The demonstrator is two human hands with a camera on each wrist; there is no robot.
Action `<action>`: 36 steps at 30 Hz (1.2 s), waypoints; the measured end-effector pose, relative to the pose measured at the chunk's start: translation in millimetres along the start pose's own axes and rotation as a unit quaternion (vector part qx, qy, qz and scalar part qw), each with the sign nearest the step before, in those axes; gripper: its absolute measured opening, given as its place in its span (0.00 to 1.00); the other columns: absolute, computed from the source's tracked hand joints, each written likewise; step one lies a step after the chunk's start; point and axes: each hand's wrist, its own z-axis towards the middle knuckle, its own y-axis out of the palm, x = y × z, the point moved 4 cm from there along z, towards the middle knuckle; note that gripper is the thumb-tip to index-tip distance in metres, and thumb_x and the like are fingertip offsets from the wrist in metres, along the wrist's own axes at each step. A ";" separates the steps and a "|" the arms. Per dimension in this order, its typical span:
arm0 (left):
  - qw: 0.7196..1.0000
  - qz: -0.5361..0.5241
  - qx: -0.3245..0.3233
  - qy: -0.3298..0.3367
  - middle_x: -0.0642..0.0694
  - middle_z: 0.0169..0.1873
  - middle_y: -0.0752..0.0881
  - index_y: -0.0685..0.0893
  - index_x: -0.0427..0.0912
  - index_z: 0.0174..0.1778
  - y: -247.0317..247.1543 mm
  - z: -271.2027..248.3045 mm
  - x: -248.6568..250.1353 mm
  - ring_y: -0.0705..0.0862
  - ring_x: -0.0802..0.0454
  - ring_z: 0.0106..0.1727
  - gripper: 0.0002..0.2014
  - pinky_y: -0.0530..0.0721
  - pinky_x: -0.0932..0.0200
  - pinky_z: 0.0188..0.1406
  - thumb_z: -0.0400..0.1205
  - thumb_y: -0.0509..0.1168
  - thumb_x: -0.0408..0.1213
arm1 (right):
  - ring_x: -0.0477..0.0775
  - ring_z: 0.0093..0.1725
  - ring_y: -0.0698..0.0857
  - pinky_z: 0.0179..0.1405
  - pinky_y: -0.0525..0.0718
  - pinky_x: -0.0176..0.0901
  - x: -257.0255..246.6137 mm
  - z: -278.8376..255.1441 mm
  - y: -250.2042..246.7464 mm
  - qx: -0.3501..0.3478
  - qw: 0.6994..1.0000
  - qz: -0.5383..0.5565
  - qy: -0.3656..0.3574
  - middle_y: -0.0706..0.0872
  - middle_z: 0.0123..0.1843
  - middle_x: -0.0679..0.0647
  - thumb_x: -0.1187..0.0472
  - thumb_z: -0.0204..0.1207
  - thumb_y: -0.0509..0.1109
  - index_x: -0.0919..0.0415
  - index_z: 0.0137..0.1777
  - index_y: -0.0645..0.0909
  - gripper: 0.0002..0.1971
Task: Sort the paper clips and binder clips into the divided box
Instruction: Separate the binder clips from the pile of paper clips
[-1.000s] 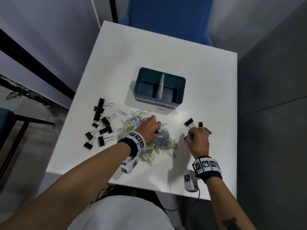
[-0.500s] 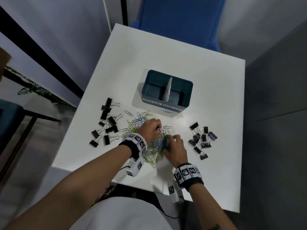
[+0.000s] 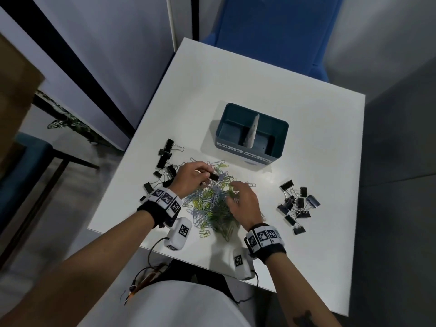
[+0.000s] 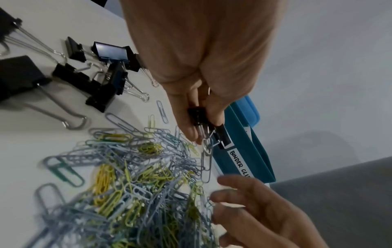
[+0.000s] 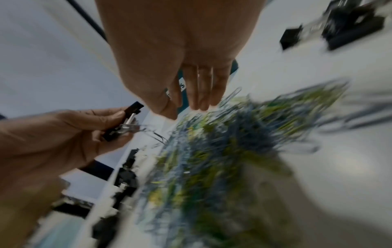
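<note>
The teal divided box point(image 3: 221, 121) stands at mid-table, with labels PAPER CLIPS on its left half and BINDER CLIPS point(image 4: 240, 165) on its right half. A heap of grey, yellow and green paper clips point(image 3: 212, 206) lies in front of it. My left hand point(image 3: 207, 177) pinches a small black binder clip point(image 4: 198, 115) just above the heap's far edge, and a grey paper clip point(image 4: 206, 161) dangles from its wire handles. My right hand point(image 3: 233, 192) rests over the heap with its fingers point(image 5: 201, 94) straight, holding nothing.
Black binder clips lie in two groups, one left of the heap point(image 3: 165, 161) and one to the right point(image 3: 296, 206). The white table point(image 3: 295, 90) is small, and its near edge runs just below my wrists. A blue chair point(image 3: 271, 31) stands behind it.
My right hand left the right-hand binder clips and came over the paper clip heap. My left hand has lifted a black binder clip out of the heap.
</note>
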 end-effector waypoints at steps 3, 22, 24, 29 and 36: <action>0.998 -0.049 0.022 0.013 0.46 0.42 0.89 0.88 0.38 0.49 7.6 -7.6 2.9 0.88 0.54 0.40 0.09 0.84 0.64 0.34 0.78 0.67 0.23 | 0.41 0.47 0.87 0.40 0.83 0.29 -19.3 1.9 10.6 -0.075 0.970 0.218 0.077 0.86 0.56 0.47 0.60 0.72 0.78 0.53 0.71 0.75 0.27; 0.997 -0.043 -0.064 -0.028 0.43 0.40 0.83 0.82 0.41 0.64 35.8 -16.0 7.2 0.82 0.60 0.27 0.13 0.75 0.66 0.16 0.85 0.60 0.27 | 0.42 0.31 0.80 0.33 0.77 0.35 -0.2 -5.4 -14.8 -0.001 0.942 0.326 0.075 0.84 0.31 0.45 0.63 0.81 0.69 0.65 0.48 0.86 0.06; 0.994 -0.036 -0.097 -0.038 0.39 0.37 0.84 0.82 0.44 0.62 33.7 -15.2 2.9 0.78 0.60 0.23 0.12 0.72 0.65 0.16 0.84 0.62 0.29 | 0.44 0.31 0.79 0.32 0.76 0.36 1.7 -7.2 -16.7 -0.003 0.934 0.347 0.090 0.84 0.32 0.51 0.64 0.82 0.68 0.67 0.49 0.85 0.06; 0.994 0.072 -0.087 -0.006 0.48 0.38 0.85 0.85 0.43 0.59 19.6 -12.7 2.7 0.78 0.64 0.24 0.12 0.75 0.67 0.19 0.82 0.65 0.29 | 0.48 0.31 0.76 0.30 0.74 0.35 2.7 -8.0 -24.8 0.004 0.916 0.388 0.107 0.83 0.33 0.56 0.66 0.83 0.66 0.67 0.46 0.84 0.07; 0.963 0.250 0.097 -0.017 0.41 0.45 0.87 0.86 0.41 0.49 -51.4 2.1 -28.8 0.84 0.46 0.41 0.10 0.82 0.56 0.38 0.80 0.62 0.25 | 0.45 0.32 0.78 0.31 0.74 0.37 10.7 -10.2 -26.6 0.000 0.918 0.379 0.120 0.84 0.34 0.54 0.66 0.82 0.67 0.60 0.44 0.87 0.08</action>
